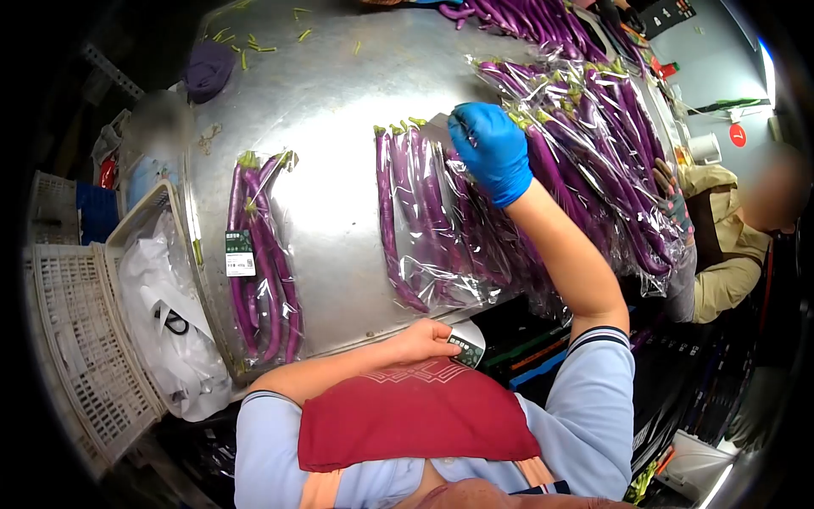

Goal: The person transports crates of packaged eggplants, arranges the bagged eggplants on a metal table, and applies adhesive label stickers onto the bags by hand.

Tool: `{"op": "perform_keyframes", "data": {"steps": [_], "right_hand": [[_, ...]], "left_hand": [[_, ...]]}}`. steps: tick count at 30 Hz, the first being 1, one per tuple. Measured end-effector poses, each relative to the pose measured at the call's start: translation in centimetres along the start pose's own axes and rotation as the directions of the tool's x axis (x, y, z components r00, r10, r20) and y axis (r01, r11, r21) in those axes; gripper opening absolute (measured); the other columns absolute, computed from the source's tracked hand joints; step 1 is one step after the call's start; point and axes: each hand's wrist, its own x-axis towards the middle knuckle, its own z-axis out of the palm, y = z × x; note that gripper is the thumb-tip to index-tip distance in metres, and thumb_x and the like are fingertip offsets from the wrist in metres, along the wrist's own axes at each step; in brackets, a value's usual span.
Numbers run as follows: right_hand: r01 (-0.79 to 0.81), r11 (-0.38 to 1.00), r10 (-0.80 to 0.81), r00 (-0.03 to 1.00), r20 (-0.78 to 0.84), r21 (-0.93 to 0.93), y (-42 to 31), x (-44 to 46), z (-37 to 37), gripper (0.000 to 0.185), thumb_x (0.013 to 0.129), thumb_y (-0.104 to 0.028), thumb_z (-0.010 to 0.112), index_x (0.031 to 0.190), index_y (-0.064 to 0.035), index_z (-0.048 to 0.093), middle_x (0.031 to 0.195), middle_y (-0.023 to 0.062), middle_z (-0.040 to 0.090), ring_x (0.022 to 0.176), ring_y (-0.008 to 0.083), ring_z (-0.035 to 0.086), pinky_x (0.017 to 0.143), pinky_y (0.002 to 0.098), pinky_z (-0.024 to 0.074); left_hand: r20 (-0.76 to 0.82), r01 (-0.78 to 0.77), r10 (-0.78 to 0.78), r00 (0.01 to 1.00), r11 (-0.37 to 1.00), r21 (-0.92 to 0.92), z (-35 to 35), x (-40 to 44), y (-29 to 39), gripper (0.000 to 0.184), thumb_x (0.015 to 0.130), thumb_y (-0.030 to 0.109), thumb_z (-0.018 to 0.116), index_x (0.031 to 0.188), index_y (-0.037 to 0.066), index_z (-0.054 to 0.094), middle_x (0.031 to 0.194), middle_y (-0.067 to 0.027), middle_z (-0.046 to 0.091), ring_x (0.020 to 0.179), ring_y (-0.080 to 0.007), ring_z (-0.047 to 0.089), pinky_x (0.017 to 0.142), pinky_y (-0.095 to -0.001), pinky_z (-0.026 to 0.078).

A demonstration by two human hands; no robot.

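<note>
My left hand (pixel 421 341), bare, pinches a label (pixel 465 344) with a dark green printed part and white backing, close to the red apron. My right hand (pixel 490 146), in a blue glove, is closed over the top end of bagged eggplants (pixel 428 195); what its fingers grip is hidden. These long purple eggplants lie in clear plastic along the table's near edge, stems pointing away from me. Farther left lies a separate bag of eggplants (pixel 264 263) bearing a green and white label (pixel 240 253). More bagged eggplants (pixel 585 144) are piled to the right of my gloved hand.
The metal table (pixel 331 254) has cut green stem bits and a purple bundle (pixel 209 69) at its far left. Loose eggplants (pixel 534 21) lie at the back. A crate (pixel 174 339) holding white plastic stands left. A co-worker's sleeve (pixel 725 288) is at the right.
</note>
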Motion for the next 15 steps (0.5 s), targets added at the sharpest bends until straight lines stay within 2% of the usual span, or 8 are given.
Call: {"op": "perform_keyframes", "data": {"steps": [2, 4, 6, 9, 12, 13, 14, 15], "right_hand": [[0.159, 0.982, -0.158, 0.987, 0.024, -0.103, -1.8, -0.8, 0.9, 0.013, 0.068, -0.009, 0.059, 0.080, -0.0070, 0.054, 0.073, 0.0083, 0.055, 0.066, 0.0252, 0.053, 0.058, 0.0342, 0.0436], [0.268, 0.951, -0.227, 0.944, 0.239, -0.156, -3.8, -4.1, 2.8, 0.006, 0.067, -0.010, 0.054, 0.068, -0.0095, 0.048, 0.066, 0.0036, 0.047, 0.064, 0.0194, 0.050, 0.056, 0.0314, 0.0411], [0.348, 0.932, -0.303, 0.900, 0.314, -0.097, -4.7, -9.8, 5.7, 0.007, 0.067, -0.011, 0.053, 0.073, -0.0082, 0.050, 0.075, 0.0049, 0.050, 0.072, 0.0199, 0.050, 0.064, 0.0332, 0.0406], [0.180, 0.980, -0.121, 0.870, 0.477, -0.079, -5.9, -13.9, 6.4, 0.019, 0.068, -0.013, 0.055, 0.085, -0.0060, 0.054, 0.091, 0.0113, 0.051, 0.086, 0.0247, 0.049, 0.076, 0.0375, 0.0381], [-0.026, 1.000, 0.019, 0.908, 0.418, 0.010, -7.0, -13.4, 3.1, 0.026, 0.072, -0.018, 0.057, 0.093, -0.0036, 0.053, 0.100, 0.0144, 0.052, 0.092, 0.0294, 0.050, 0.079, 0.0389, 0.0400], [-0.122, 0.992, 0.121, 0.916, 0.382, -0.022, -6.0, -13.5, 2.9, 0.035, 0.070, -0.018, 0.060, 0.100, -0.0024, 0.052, 0.104, 0.0162, 0.052, 0.095, 0.0328, 0.049, 0.081, 0.0397, 0.0398], [-0.302, 0.953, 0.289, 0.860, 0.420, -0.035, -5.2, -13.3, 3.1, 0.046, 0.070, -0.016, 0.060, 0.110, -0.0006, 0.046, 0.105, 0.0176, 0.051, 0.096, 0.0356, 0.048, 0.082, 0.0397, 0.0394], [-0.411, 0.911, 0.362, 0.820, 0.444, 0.016, -4.3, -14.3, 4.0, 0.051, 0.070, -0.014, 0.060, 0.115, -0.0001, 0.043, 0.107, 0.0183, 0.051, 0.096, 0.0357, 0.048, 0.083, 0.0394, 0.0394]], "left_hand": [[0.005, -0.033, 0.033, 0.999, 0.999, -0.015, -0.4, 0.2, -1.0, 0.027, 0.077, 0.009, 0.062, 0.102, -0.002, 0.057, 0.091, -0.0046, 0.062, 0.081, -0.0075, 0.055, 0.075, -0.0214, 0.044], [0.015, -0.042, 0.042, 0.999, 0.999, -0.019, -0.4, -0.2, -0.9, 0.028, 0.078, 0.008, 0.061, 0.103, -0.002, 0.057, 0.092, -0.0049, 0.062, 0.083, -0.0076, 0.055, 0.075, -0.0215, 0.044], [0.039, -0.044, 0.044, 0.998, 0.999, 0.001, -0.4, -0.7, -0.2, 0.029, 0.078, 0.008, 0.061, 0.104, -0.002, 0.057, 0.093, -0.0052, 0.062, 0.084, -0.0079, 0.055, 0.076, -0.0215, 0.044], [0.063, -0.065, 0.066, 0.996, 0.998, -0.009, -0.5, -0.8, -0.3, 0.028, 0.078, 0.008, 0.060, 0.104, -0.003, 0.056, 0.093, -0.0056, 0.062, 0.085, -0.0083, 0.055, 0.076, -0.0216, 0.044], [0.087, -0.076, 0.079, 0.993, 0.996, -0.036, -0.7, -0.3, -1.3, 0.028, 0.078, 0.008, 0.060, 0.104, -0.003, 0.056, 0.093, -0.0061, 0.061, 0.085, -0.0083, 0.055, 0.076, -0.0218, 0.044], [0.086, -0.081, 0.085, 0.993, 0.996, -0.046, -0.8, -0.2, -1.5, 0.027, 0.079, 0.008, 0.059, 0.103, -0.004, 0.056, 0.093, -0.0062, 0.061, 0.085, -0.0083, 0.055, 0.076, -0.0219, 0.044], [0.097, -0.083, 0.088, 0.991, 0.995, -0.051, -0.7, -0.3, -1.5, 0.027, 0.079, 0.008, 0.059, 0.103, -0.004, 0.056, 0.093, -0.0064, 0.061, 0.085, -0.0084, 0.055, 0.076, -0.0220, 0.044], [0.094, -0.086, 0.091, 0.991, 0.995, -0.056, -0.7, -0.4, -1.4, 0.027, 0.079, 0.008, 0.059, 0.103, -0.004, 0.056, 0.094, -0.0066, 0.061, 0.085, -0.0085, 0.055, 0.076, -0.0221, 0.044]]}}
